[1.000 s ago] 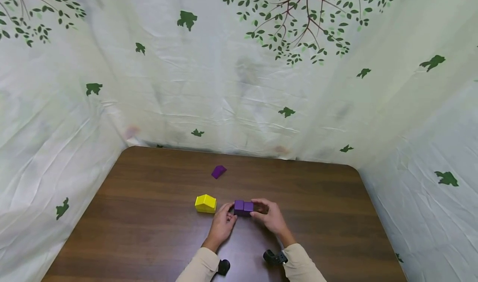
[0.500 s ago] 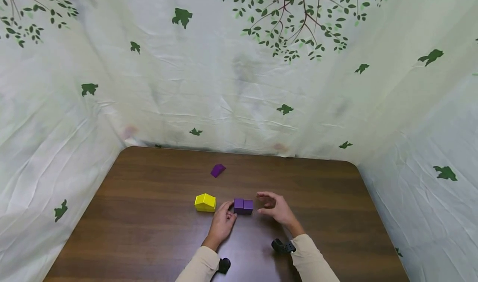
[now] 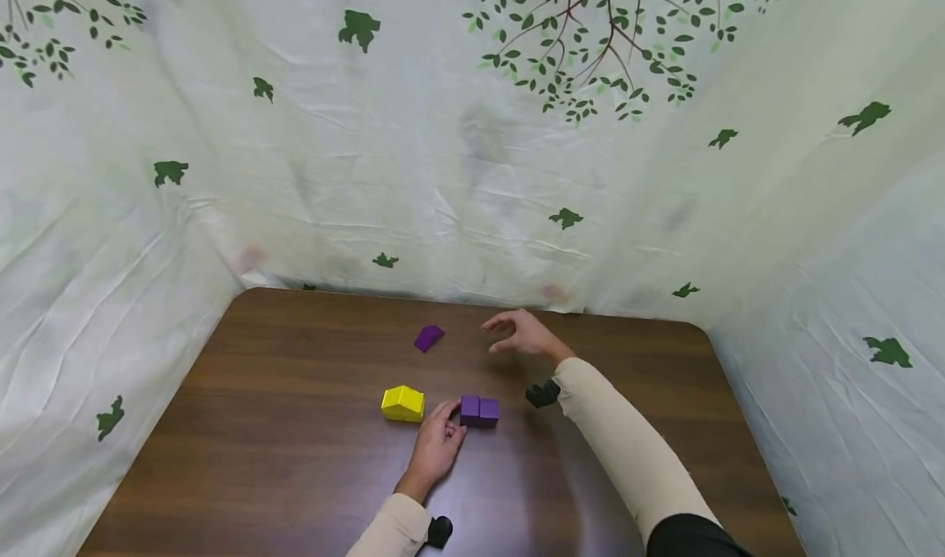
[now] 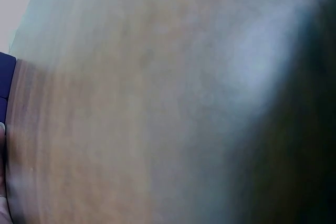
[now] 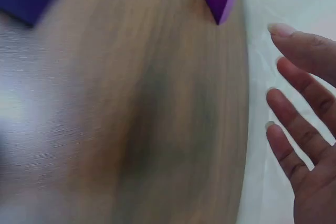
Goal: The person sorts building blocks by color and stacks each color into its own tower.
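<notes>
Two purple cube-like blocks (image 3: 479, 412) stand side by side on the table. My left hand (image 3: 434, 449) rests beside their left end, fingertips against the left block; how firmly they press is hard to tell. In the left wrist view only an edge of a purple block (image 4: 6, 80) shows. My right hand (image 3: 522, 333) hovers over the far part of the table, fingers spread and nothing in them. To its left lies a purple triangular block (image 3: 429, 338), whose wedge shape also shows in the right wrist view. A yellow house-shaped block (image 3: 403, 404) sits left of my left hand.
The brown wooden table (image 3: 295, 458) has rounded far corners. White cloth (image 3: 443, 171) printed with leaves and branches hangs behind it and at both sides.
My right hand has let go of the right end of the purple blocks and moved up toward the table's far edge. My left hand stays beside the blocks.
</notes>
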Available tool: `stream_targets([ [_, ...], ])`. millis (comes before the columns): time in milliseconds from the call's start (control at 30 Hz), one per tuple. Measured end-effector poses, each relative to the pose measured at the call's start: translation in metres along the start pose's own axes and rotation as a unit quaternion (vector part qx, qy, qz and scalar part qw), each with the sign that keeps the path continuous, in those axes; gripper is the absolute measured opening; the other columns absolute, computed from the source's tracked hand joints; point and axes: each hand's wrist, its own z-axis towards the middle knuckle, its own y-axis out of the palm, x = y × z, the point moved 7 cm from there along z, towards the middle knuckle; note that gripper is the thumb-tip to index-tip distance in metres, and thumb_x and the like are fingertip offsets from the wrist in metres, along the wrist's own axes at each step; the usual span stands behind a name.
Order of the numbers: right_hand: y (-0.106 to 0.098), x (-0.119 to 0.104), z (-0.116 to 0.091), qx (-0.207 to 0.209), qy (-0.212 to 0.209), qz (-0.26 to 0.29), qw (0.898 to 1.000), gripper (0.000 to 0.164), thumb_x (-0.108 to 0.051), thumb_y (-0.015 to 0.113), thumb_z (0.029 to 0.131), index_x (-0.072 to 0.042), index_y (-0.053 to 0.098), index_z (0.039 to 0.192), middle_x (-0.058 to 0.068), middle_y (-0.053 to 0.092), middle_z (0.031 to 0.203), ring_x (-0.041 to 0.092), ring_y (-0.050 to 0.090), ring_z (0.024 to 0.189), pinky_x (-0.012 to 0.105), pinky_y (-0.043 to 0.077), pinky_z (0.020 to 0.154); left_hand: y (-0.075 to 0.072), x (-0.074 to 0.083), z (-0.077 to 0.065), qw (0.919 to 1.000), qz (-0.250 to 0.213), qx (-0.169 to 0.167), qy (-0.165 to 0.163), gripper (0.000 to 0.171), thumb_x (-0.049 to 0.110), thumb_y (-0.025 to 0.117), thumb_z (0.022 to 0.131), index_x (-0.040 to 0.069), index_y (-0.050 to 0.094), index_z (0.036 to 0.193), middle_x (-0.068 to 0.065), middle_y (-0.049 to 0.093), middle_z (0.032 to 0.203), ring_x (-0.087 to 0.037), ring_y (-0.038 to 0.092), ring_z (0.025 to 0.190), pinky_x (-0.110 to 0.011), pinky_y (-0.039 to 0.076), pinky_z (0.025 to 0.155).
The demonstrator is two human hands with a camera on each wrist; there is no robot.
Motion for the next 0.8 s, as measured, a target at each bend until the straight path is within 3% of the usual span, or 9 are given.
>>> stream_targets([
  [200, 0.018, -0.007, 0.052, -0.033, -0.005, -0.067, 0.997, 0.041, -0.008, 0.077, 0.081, -0.003, 0.065, 0.120, 0.008, 0.067, 0.116, 0.029, 0.060, 0.110, 0.037, 0.048, 0.092, -0.002, 0.000, -0.002, 0.9999, 0.005, 0.008, 0.013, 0.041, -0.006, 0.067, 0.083, -0.012, 0.056, 0.122, -0.021, 0.059, 0.117, -0.008, 0.057, 0.068, -0.023, 0.050, 0.063],
  [400, 0.039, -0.018, 0.082, -0.071, -0.028, -0.110, 0.991, 0.041, -0.012, 0.080, 0.078, -0.004, 0.068, 0.117, 0.005, 0.068, 0.113, 0.025, 0.060, 0.108, 0.035, 0.048, 0.093, -0.001, 0.000, -0.004, 0.9998, 0.007, 0.007, 0.020, 0.040, -0.006, 0.066, 0.084, -0.012, 0.056, 0.122, -0.020, 0.059, 0.115, -0.006, 0.056, 0.068, -0.023, 0.050, 0.064],
  [467, 0.048, -0.013, 0.092, -0.081, -0.036, -0.114, 0.990, 0.042, -0.017, 0.082, 0.077, -0.008, 0.069, 0.116, 0.002, 0.068, 0.112, 0.023, 0.059, 0.107, 0.033, 0.047, 0.093, -0.001, 0.000, -0.006, 0.9998, 0.006, 0.008, 0.017, 0.041, -0.007, 0.066, 0.083, -0.012, 0.056, 0.122, -0.020, 0.059, 0.115, -0.006, 0.056, 0.068, -0.023, 0.050, 0.064],
  [700, 0.069, -0.020, 0.103, -0.112, 0.001, -0.130, 0.985, 0.048, -0.009, 0.082, 0.076, -0.012, 0.067, 0.122, 0.001, 0.063, 0.123, 0.022, 0.052, 0.120, 0.037, 0.039, 0.103, -0.001, -0.001, -0.007, 0.9998, -0.008, 0.005, 0.019, 0.040, -0.008, 0.065, 0.083, -0.013, 0.055, 0.122, -0.020, 0.059, 0.115, -0.006, 0.056, 0.069, -0.022, 0.051, 0.065],
  [800, 0.075, -0.024, 0.107, -0.115, -0.018, -0.169, 0.979, 0.044, -0.005, 0.080, 0.077, -0.011, 0.067, 0.119, 0.005, 0.062, 0.122, 0.023, 0.053, 0.117, 0.037, 0.040, 0.102, -0.002, -0.001, -0.003, 0.9997, -0.015, 0.007, 0.018, 0.040, -0.009, 0.065, 0.083, -0.012, 0.055, 0.122, -0.019, 0.059, 0.115, -0.006, 0.057, 0.070, -0.022, 0.051, 0.065],
])
